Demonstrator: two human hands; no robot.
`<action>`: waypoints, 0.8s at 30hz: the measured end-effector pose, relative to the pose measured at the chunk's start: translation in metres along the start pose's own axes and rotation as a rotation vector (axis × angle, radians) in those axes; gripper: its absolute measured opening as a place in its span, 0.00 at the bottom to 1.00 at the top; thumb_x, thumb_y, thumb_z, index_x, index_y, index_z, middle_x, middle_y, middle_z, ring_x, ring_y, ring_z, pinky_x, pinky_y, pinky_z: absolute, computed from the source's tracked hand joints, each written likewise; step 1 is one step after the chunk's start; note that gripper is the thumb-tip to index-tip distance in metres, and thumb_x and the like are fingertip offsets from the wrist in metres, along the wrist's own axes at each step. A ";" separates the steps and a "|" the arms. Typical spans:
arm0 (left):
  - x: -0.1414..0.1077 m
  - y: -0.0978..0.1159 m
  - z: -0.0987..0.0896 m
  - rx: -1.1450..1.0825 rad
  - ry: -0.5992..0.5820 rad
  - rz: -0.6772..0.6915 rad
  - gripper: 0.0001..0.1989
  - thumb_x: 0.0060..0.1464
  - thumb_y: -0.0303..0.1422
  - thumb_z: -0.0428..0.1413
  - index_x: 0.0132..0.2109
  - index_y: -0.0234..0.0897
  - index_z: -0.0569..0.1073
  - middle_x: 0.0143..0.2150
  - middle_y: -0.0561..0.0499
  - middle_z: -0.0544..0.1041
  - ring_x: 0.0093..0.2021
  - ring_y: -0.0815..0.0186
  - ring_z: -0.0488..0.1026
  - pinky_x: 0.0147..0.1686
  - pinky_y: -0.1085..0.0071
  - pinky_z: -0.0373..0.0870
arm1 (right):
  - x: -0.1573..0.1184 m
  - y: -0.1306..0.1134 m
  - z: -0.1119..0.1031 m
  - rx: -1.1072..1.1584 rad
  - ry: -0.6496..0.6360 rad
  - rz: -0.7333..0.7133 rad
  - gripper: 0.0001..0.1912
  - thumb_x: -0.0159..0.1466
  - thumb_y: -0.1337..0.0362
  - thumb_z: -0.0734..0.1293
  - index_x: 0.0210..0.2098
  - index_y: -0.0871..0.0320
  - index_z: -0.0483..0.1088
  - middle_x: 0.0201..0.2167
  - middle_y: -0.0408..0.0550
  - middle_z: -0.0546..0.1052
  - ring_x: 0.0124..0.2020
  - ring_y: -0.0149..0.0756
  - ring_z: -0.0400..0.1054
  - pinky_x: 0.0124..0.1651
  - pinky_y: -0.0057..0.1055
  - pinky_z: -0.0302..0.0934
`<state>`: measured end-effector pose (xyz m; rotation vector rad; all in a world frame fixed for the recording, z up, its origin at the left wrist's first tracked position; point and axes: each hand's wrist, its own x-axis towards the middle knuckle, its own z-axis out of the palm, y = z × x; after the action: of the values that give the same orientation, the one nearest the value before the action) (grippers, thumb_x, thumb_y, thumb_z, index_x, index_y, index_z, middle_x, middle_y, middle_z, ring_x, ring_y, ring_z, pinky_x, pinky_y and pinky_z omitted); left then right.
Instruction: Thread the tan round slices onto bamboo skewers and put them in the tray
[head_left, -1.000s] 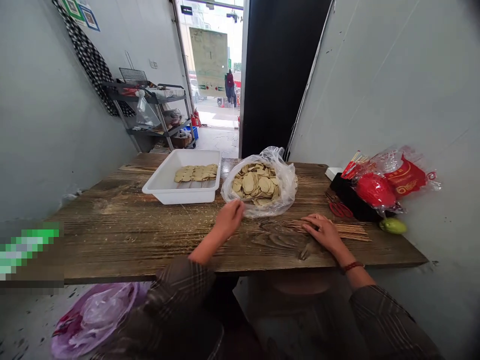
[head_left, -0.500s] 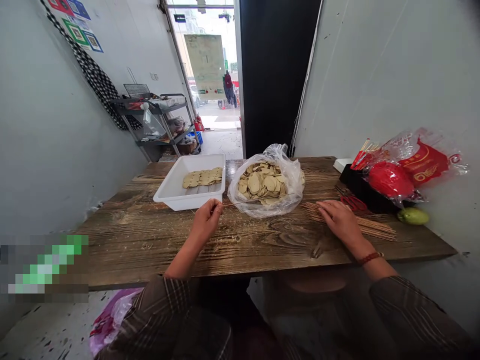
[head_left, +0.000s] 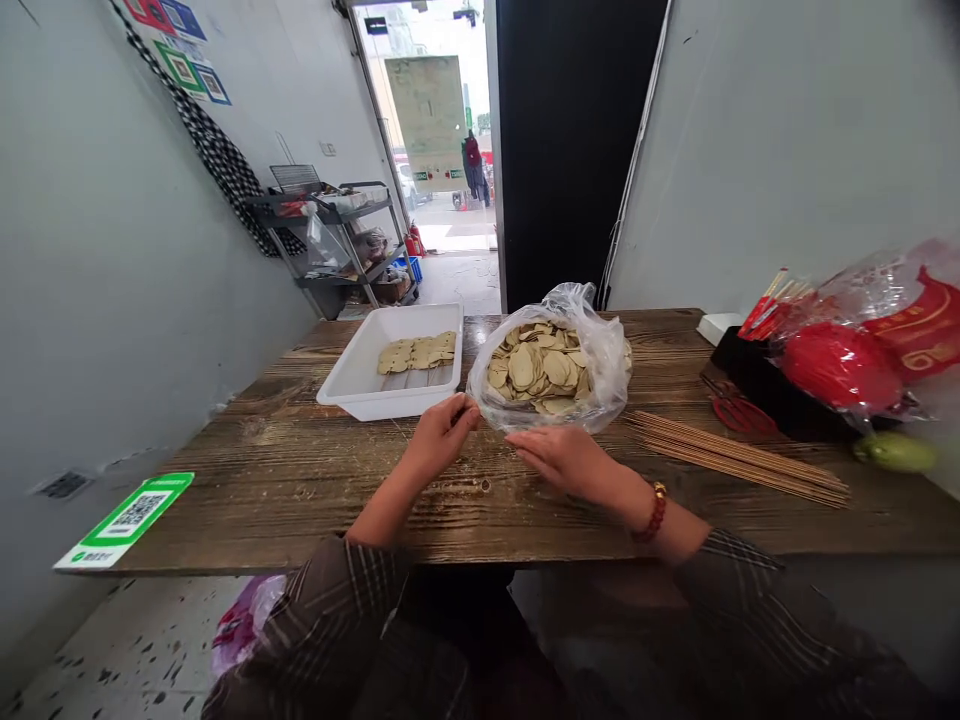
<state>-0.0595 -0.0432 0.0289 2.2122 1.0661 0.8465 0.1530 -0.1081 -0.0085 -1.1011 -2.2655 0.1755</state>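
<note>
Both hands (head_left: pixel 448 432) (head_left: pixel 566 460) closer together now

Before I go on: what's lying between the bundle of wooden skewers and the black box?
In the head view, red-handled scissors lie on the table between the wooden skewers and the black box.

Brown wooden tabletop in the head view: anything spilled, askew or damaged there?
Mildly untidy: small pale specks, possibly crumbs, dot the brown wooden tabletop left of centre, and the thin brown sticks at right lie loosely spread. The white rectangular plastic tub stands upright; I see no damage.
</note>
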 end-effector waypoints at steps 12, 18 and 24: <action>0.060 0.007 0.022 -0.270 0.206 0.000 0.18 0.60 0.41 0.50 0.52 0.36 0.69 0.50 0.43 0.76 0.47 0.62 0.75 0.46 0.63 0.71 | 0.045 0.070 -0.039 -0.139 0.271 0.220 0.15 0.70 0.61 0.55 0.32 0.55 0.68 0.30 0.49 0.77 0.33 0.38 0.69 0.37 0.33 0.60; 0.114 -0.019 0.054 0.164 -0.016 0.187 0.20 0.61 0.37 0.48 0.57 0.32 0.68 0.59 0.37 0.70 0.62 0.56 0.65 0.62 0.58 0.61 | 0.034 0.151 -0.050 -0.339 0.424 0.368 0.16 0.69 0.65 0.53 0.36 0.58 0.71 0.52 0.59 0.76 0.55 0.49 0.65 0.57 0.44 0.57; 0.149 -0.064 0.074 0.318 0.054 -0.035 0.23 0.60 0.37 0.49 0.58 0.27 0.68 0.60 0.33 0.69 0.63 0.52 0.64 0.62 0.54 0.58 | 0.001 0.205 -0.026 -0.217 0.464 0.611 0.20 0.71 0.59 0.51 0.33 0.57 0.70 0.41 0.58 0.79 0.44 0.47 0.71 0.47 0.40 0.63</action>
<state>0.0371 0.0992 -0.0185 2.4304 1.3410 0.7691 0.3047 0.0212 -0.0620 -1.7237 -1.5186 -0.0826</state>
